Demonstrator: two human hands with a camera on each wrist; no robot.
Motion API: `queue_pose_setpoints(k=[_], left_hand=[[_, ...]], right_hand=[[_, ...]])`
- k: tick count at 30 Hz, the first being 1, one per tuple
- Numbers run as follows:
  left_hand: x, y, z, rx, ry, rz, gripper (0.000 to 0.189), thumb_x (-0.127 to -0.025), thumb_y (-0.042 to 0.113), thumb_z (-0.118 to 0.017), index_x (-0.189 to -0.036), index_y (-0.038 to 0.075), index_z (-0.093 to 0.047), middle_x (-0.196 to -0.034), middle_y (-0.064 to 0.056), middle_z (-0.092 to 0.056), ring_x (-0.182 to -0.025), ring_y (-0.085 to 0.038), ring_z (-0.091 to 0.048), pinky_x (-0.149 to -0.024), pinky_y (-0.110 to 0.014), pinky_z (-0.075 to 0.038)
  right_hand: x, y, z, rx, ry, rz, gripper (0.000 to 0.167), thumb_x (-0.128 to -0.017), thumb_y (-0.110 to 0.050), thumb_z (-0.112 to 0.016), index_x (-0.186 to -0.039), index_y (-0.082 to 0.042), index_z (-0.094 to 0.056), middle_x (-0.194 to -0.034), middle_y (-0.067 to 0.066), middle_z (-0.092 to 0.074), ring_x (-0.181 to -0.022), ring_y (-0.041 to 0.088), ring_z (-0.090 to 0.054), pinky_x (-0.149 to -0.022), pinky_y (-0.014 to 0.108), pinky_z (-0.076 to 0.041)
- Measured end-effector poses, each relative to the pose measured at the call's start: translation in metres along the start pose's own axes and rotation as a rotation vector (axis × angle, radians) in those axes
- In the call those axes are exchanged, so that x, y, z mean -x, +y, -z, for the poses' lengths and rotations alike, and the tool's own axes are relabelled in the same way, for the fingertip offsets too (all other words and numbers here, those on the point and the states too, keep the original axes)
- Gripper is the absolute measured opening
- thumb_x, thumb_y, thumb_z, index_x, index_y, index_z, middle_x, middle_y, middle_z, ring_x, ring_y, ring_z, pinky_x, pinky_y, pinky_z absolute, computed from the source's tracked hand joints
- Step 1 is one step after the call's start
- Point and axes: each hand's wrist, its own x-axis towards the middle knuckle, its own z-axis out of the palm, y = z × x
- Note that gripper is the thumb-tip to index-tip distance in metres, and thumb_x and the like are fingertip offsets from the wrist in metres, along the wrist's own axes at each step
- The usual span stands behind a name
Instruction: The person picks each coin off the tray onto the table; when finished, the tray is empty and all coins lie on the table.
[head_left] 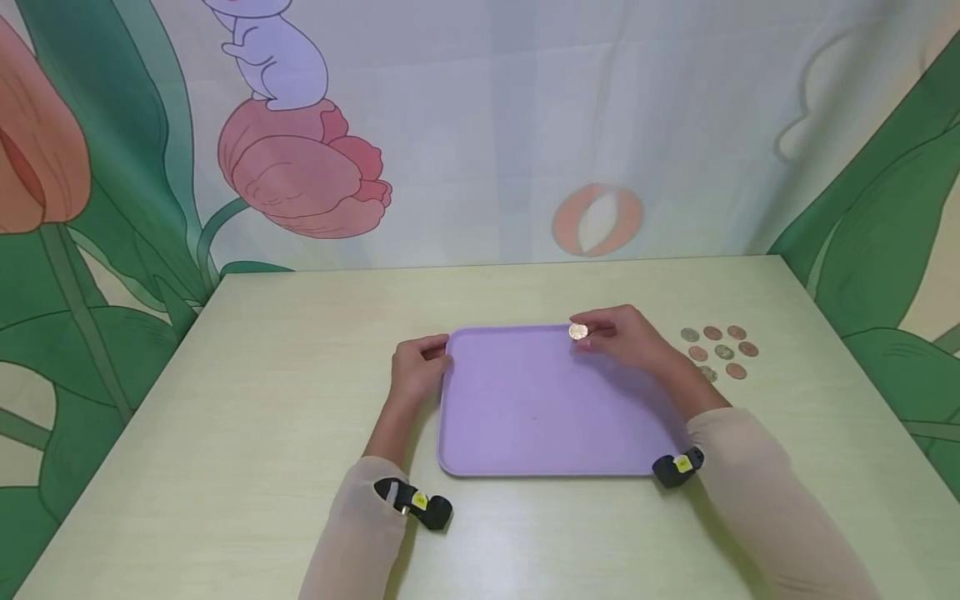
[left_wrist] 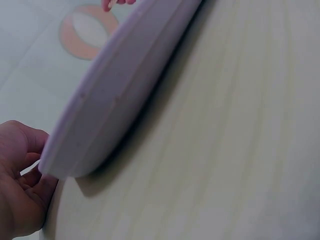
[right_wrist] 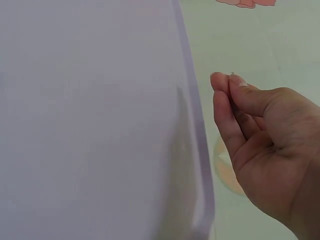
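Observation:
In the head view my right hand (head_left: 618, 335) pinches a shiny gold-toned coin (head_left: 578, 332) between fingertips and thumb, over the far edge of a purple tray (head_left: 525, 400). The right wrist view shows that hand (right_wrist: 270, 135) beside the tray's rim (right_wrist: 197, 120), with only a sliver of the coin at its fingertips. At the tray's far left corner my left hand (head_left: 416, 371) holds the rim with its fingers and thumb. From the left wrist, the left hand (left_wrist: 22, 175) touches the tray's outer side (left_wrist: 115, 90).
Several copper-coloured and silvery coins (head_left: 723, 352) lie loosely grouped on the pale wooden table (head_left: 300, 375), right of the tray. Behind the table hangs a printed curtain (head_left: 465, 150) with flowers. Each forearm wears a small black camera (head_left: 431, 510).

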Motion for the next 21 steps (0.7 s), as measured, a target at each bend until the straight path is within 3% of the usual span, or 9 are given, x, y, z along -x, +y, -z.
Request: queue_pose_setpoints(k=[5, 7, 10, 14, 18, 21], left_hand=[[0.002, 0.002, 0.001, 0.002, 0.012, -0.009, 0.038, -0.087, 0.000, -0.064, -0.125, 0.001, -0.071, -0.114, -0.019, -0.075, -0.106, -0.026, -0.069, -0.092, -0.031, -0.059], [0.003, 0.003, 0.001, 0.001, 0.016, -0.009, 0.038, -0.087, 0.000, -0.065, -0.124, 0.001, -0.072, -0.113, -0.019, -0.075, -0.104, -0.025, -0.069, -0.090, -0.029, -0.059], [0.003, 0.003, 0.000, 0.001, 0.013, -0.003, 0.039, -0.086, 0.001, -0.066, -0.125, 0.001, -0.071, -0.114, -0.019, -0.075, -0.105, -0.026, -0.069, -0.091, -0.030, -0.059], [-0.001, 0.000, 0.000, 0.010, 0.001, 0.011, 0.041, -0.087, 0.000, -0.066, -0.127, 0.003, -0.070, -0.118, -0.019, -0.073, -0.110, -0.028, -0.068, -0.096, -0.036, -0.058], [-0.003, -0.001, -0.001, 0.013, 0.001, 0.021, 0.041, -0.087, 0.000, -0.067, -0.128, 0.003, -0.070, -0.118, -0.019, -0.073, -0.110, -0.027, -0.068, -0.096, -0.035, -0.058], [-0.002, -0.002, -0.001, 0.014, 0.000, 0.021, 0.041, -0.087, 0.000, -0.067, -0.127, 0.003, -0.070, -0.118, -0.019, -0.073, -0.110, -0.027, -0.068, -0.095, -0.034, -0.059]], right_hand=[[0.017, 0.004, 0.012, 0.010, 0.067, -0.018, 0.042, -0.094, 0.003, -0.066, -0.135, 0.009, -0.060, -0.118, 0.031, -0.071, -0.109, 0.038, -0.072, -0.081, 0.017, -0.059], [0.025, 0.008, 0.016, 0.045, 0.109, -0.027, 0.042, -0.093, 0.001, -0.068, -0.134, 0.007, -0.061, -0.117, 0.030, -0.071, -0.109, 0.038, -0.072, -0.082, 0.017, -0.059], [0.039, 0.018, 0.023, 0.088, 0.170, -0.046, 0.042, -0.093, -0.004, -0.071, -0.133, 0.004, -0.063, -0.116, 0.027, -0.072, -0.099, 0.018, -0.074, -0.078, 0.012, -0.056], [0.056, 0.033, 0.036, 0.125, 0.242, -0.022, 0.041, -0.091, -0.004, -0.073, -0.131, 0.003, -0.065, -0.112, 0.026, -0.073, -0.086, -0.012, -0.059, -0.072, 0.006, -0.051], [0.071, 0.046, 0.049, 0.179, 0.312, 0.033, 0.039, -0.090, -0.002, -0.074, -0.127, 0.005, -0.067, -0.100, 0.025, -0.073, -0.077, -0.015, -0.055, -0.065, 0.008, -0.049], [0.082, 0.054, 0.059, 0.201, 0.342, 0.000, 0.038, -0.091, -0.005, -0.073, -0.127, 0.004, -0.066, -0.097, 0.023, -0.071, -0.074, -0.011, -0.054, -0.060, 0.013, -0.050]])
